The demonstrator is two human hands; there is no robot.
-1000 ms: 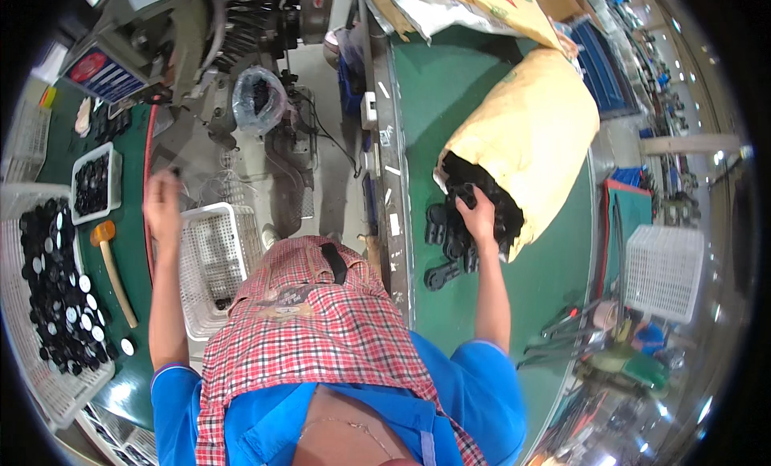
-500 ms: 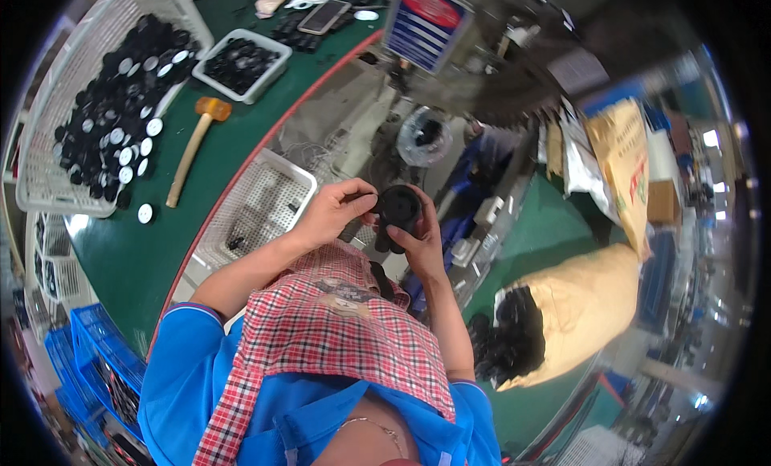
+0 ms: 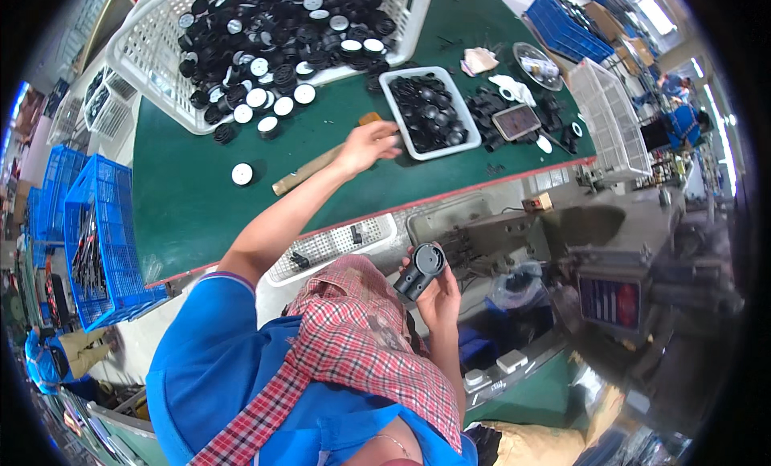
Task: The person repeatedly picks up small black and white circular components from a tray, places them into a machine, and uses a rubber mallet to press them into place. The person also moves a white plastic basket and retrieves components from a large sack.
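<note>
Meanwhile, the left hand (image 3: 371, 146) reaches open-fingered beside a tray (image 3: 436, 153) of black parts (image 3: 430, 112); the right hand (image 3: 440, 303) grips a black fitting (image 3: 419, 271). Picking likely demands a pinch.

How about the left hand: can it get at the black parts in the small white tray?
Likely yes: the left hand is close beside the small white tray, fingers toward it. The tray is open on top, and only its rim seems to separate hand and black parts.
</note>
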